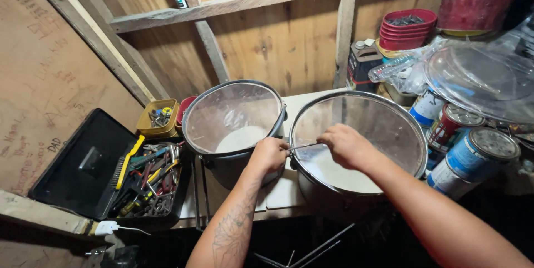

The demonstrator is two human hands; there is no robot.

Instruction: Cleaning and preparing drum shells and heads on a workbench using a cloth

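Wooden shed — clear-skinned, chrome-rimmed drum (359, 140)

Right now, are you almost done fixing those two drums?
Both drums already wear clear heads and hoops. In hand: the left hand and right hand hold a thin metal rod between the smaller drum and larger drum. How much remains isn't visible; the toolbox lies open.

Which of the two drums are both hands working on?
The right drum, the larger one beside the paint cans. The left hand and right hand meet at its near-left rim, holding a thin metal rod. The left drum sits untouched.
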